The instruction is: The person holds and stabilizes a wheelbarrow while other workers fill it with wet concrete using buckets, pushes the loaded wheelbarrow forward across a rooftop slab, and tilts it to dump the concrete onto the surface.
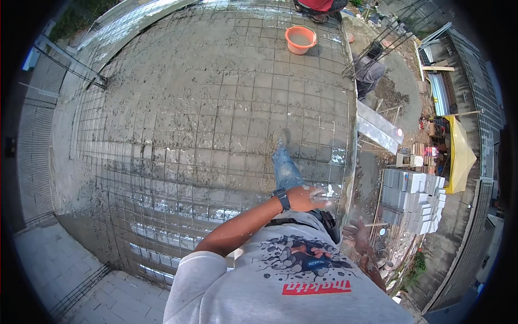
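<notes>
holding left hand [308, 198] released near belt [279, 222], right hand [358, 237] outward, blurred, cannot tell grip; standing amid rebar mesh [233, 120], wet concrete [167, 89].

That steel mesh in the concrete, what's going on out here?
Someone in a pale shirt is out on steel mesh partly covered in grey concrete. Their left hand is in front of the waist, apparently holding nothing; the right hand is too blurred to judge. An orange bucket stands ahead, near another person in red.
</notes>
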`<state>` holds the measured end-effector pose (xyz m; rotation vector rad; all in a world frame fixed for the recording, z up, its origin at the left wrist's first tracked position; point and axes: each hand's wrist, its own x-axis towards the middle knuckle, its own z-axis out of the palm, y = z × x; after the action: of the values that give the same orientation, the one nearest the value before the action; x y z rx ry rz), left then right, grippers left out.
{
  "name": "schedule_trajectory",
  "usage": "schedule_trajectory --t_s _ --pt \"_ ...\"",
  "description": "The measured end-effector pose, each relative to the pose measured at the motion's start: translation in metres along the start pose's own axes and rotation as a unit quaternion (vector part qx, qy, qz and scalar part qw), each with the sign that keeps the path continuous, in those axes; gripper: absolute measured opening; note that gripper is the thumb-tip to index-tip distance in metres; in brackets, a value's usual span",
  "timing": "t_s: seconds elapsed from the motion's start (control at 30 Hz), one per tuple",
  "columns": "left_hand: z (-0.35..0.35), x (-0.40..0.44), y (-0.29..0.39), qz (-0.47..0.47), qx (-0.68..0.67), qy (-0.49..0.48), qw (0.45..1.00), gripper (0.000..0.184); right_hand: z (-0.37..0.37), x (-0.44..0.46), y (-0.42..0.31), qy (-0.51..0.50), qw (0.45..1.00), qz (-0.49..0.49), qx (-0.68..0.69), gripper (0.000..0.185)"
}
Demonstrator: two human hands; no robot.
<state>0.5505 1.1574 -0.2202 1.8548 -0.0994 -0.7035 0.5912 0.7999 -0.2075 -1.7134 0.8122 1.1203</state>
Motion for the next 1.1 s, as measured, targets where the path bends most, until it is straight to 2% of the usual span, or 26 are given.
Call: schedule_trajectory --t_s 0.03,0.13,0.2,0.23,0.33,0.4,0.43,0.53,0.57,0.6,0.63,0.67,0.73,0.8,0.83,0.93,0.97,1.03,1.07,1.1 --pt "-0.03 0.009 -0.004 -0.008 -0.007 0.023 1.0 0.085 0.028 0.008 -0.032 -0.022 1.0 -0.016 -0.008 0.067" --pt "-0.121 0.045 -0.021 -0.039 -0.1 0.075 0.991 0.084 0.076 0.063 -0.103 -0.127 0.973 -0.122 -0.146 0.065" --pt "-0.177 0.056 -0.032 -0.166 -0.084 0.144 0.972 0.079 0.106 0.02 -0.194 -0.12 0.934 -0.142 -0.305 0.061" --pt "-0.201 0.062 -0.051 -0.198 -0.08 0.17 0.962 0.076 0.106 0.02 -0.218 -0.094 0.928 -0.173 -0.317 0.06" --pt "-0.265 0.061 -0.116 -0.273 -0.046 0.287 0.917 0.067 0.122 0.001 -0.303 -0.139 0.907 -0.178 -0.355 0.058" --pt "-0.295 0.044 -0.144 -0.327 -0.019 0.362 0.873 0.062 0.133 -0.001 -0.338 -0.099 0.863 -0.192 -0.456 0.063" --pt "-0.308 0.035 -0.169 -0.305 -0.098 0.391 0.863 0.058 0.129 0.021 -0.331 -0.084 0.835 -0.219 -0.498 0.065" --pt "-0.318 0.024 -0.231 -0.239 -0.302 0.478 0.789 0.054 0.142 0.056 -0.361 -0.005 0.821 -0.217 -0.528 0.073" --pt "-0.323 0.021 -0.239 -0.217 -0.362 0.5 0.756 0.054 0.16 0.049 -0.396 0.01 0.851 -0.165 -0.498 0.074" --pt "-0.335 0.021 -0.229 -0.237 -0.384 0.492 0.744 0.052 0.174 0.047 -0.421 0.027 0.878 -0.111 -0.466 0.075" --pt "-0.349 0.024 -0.211 -0.255 -0.407 0.483 0.732 0.051 0.172 0.076 -0.417 0.052 0.875 -0.13 -0.463 0.078" --pt "-0.362 0.027 -0.201 -0.273 -0.431 0.473 0.718 0.05 0.178 0.089 -0.428 0.062 0.89 -0.099 -0.441 0.078" --pt "-0.382 0.041 -0.213 -0.275 -0.423 0.464 0.728 0.05 0.193 0.107 -0.456 0.082 0.912 -0.036 -0.401 0.078" --pt "-0.409 0.06 -0.216 -0.281 -0.446 0.456 0.717 0.051 0.204 0.148 -0.462 -0.02 0.974 -0.012 -0.225 0.073" --pt "-0.427 0.067 -0.225 -0.295 -0.439 0.428 0.733 0.054 0.213 0.162 -0.475 -0.072 0.988 -0.003 -0.133 0.072" --pt "-0.495 0.089 -0.254 -0.298 -0.412 0.394 0.766 0.058 0.246 0.188 -0.539 -0.088 0.992 -0.013 -0.091 0.073" --pt "-0.51 0.1 -0.293 -0.302 -0.364 0.401 0.784 0.057 0.261 0.192 -0.574 -0.068 0.984 0.007 -0.162 0.078" --pt "-0.575 0.107 -0.33 -0.273 -0.208 0.376 0.861 0.051 0.289 0.213 -0.618 -0.007 0.99 -0.034 -0.137 0.074" --pt "-0.604 0.111 -0.336 -0.257 -0.131 0.36 0.887 0.049 0.295 0.23 -0.635 0.024 0.99 -0.053 -0.129 0.072" --pt "-0.663 0.108 -0.289 -0.305 -0.078 0.349 0.883 0.049 0.296 0.261 -0.641 0.047 0.988 -0.055 -0.139 0.066"
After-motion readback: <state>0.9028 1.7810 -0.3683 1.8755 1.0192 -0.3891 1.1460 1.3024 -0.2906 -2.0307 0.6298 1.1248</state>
